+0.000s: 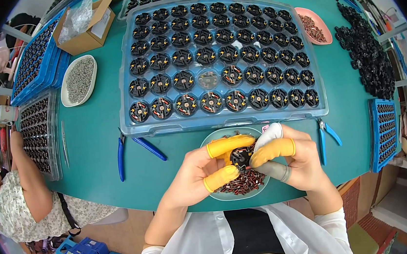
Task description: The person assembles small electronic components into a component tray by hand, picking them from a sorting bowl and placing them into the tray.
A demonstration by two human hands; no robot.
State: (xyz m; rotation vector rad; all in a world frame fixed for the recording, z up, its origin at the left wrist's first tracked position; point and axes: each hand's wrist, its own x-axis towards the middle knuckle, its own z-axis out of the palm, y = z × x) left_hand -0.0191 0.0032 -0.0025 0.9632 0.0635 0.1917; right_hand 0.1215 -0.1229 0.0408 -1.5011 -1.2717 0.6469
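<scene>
Above a pale green bowl (pixel 213 196) of small dark-red and metallic pieces (pixel 244 184), I hold a black round plastic part (pixel 240 158) with thin metal bits on its face. My left hand (pixel 205 168), in yellow finger cots, grips it from the left between thumb and fingers. My right hand (pixel 289 155) wears white, yellow and grey finger cots; its fingers are pinched at the part's right edge. Whether they also hold a tiny piece is hidden. Just beyond lies a clear-and-blue tray (pixel 222 120) of similar round parts in rows, one pocket (pixel 208 80) vacant.
Dark blue pliers (pixel 121 157) lie left of my hands, light blue cutters (pixel 323 140) right. Tweezers (pixel 65 145), a white bowl (pixel 69 93) and a cardboard box (pixel 84 33) are left. A pink bowl (pixel 319 18) and heaped black parts (pixel 365 55) are right. Another person (pixel 23 188) sits left.
</scene>
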